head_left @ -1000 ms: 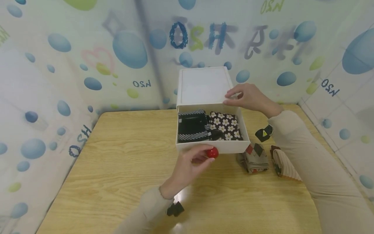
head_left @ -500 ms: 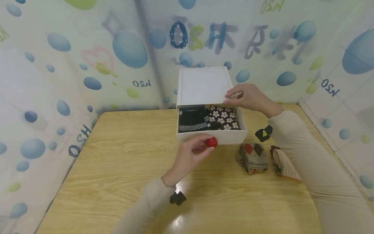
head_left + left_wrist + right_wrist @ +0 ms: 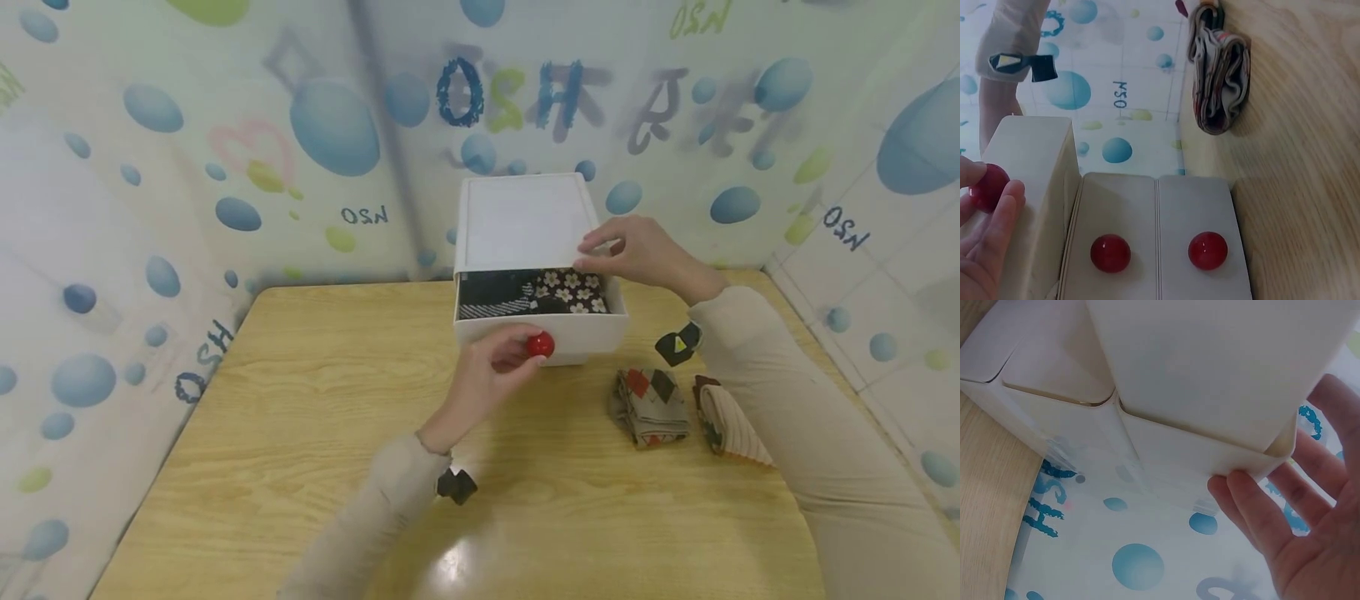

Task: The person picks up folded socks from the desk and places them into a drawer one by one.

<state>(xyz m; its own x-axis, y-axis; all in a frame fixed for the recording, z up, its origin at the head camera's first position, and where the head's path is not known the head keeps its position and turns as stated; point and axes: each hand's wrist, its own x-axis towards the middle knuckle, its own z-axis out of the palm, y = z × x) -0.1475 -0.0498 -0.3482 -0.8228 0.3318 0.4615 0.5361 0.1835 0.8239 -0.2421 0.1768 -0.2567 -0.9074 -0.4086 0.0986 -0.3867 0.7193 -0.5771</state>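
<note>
In the head view a white drawer cabinet point(image 3: 525, 218) stands at the back of the table, its top drawer point(image 3: 585, 335) partly pulled out. Inside lie a folded black cloth item with striped edging point(image 3: 491, 292) and a dark flower-patterned one point(image 3: 573, 287), partly under the cabinet top. My left hand point(image 3: 491, 367) pinches the round red knob point(image 3: 541, 344) on the drawer front between thumb and fingers. At the cabinet's upper right front corner my right hand point(image 3: 637, 250) grips the shell; the right wrist view shows its fingers bent round that corner.
Right of the cabinet lie a folded argyle sock bundle point(image 3: 651, 408) and a folded ribbed beige one point(image 3: 735, 425). Two lower drawers with red knobs point(image 3: 1110, 253) are pushed in below. A patterned curtain point(image 3: 337, 208) hangs behind the wooden table point(image 3: 315, 417).
The top drawer has slid back into the cabinet, with my left hand moving away from me on its knob. Less of the folded items shows. My right hand has stayed at the corner.
</note>
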